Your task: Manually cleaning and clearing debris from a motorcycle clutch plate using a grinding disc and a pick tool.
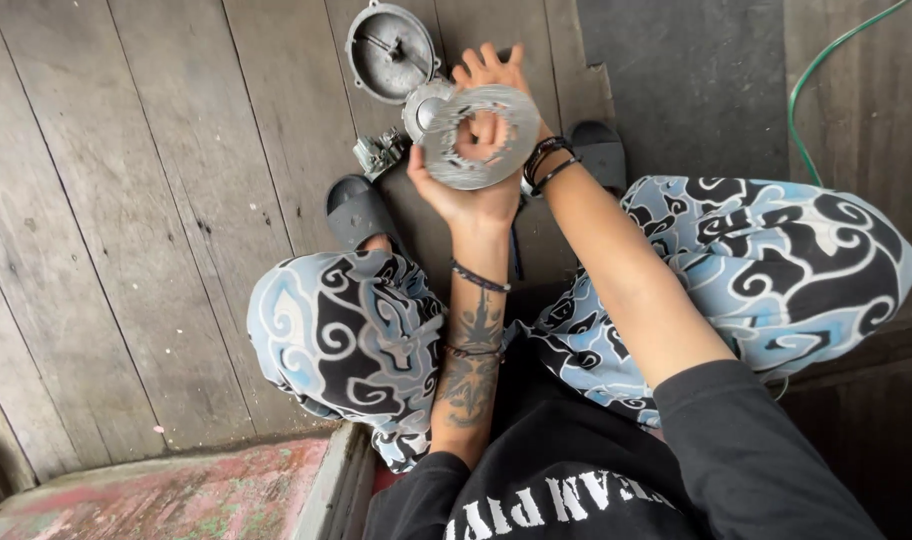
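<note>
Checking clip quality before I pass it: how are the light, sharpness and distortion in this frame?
Head view: soft, even daylight, no hard shadows or glare; the metal ring held by the left hand and right hand is sharp; the floor boards splay outward toward the edges, a wide-lens effect; the bottom right corner is dark.

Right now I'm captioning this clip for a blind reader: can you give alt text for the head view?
Seen from above, a seated person's left hand and right hand hold a flat, toothed metal ring plate over a wooden plank floor. A round metal engine cover lies beyond it.
</note>
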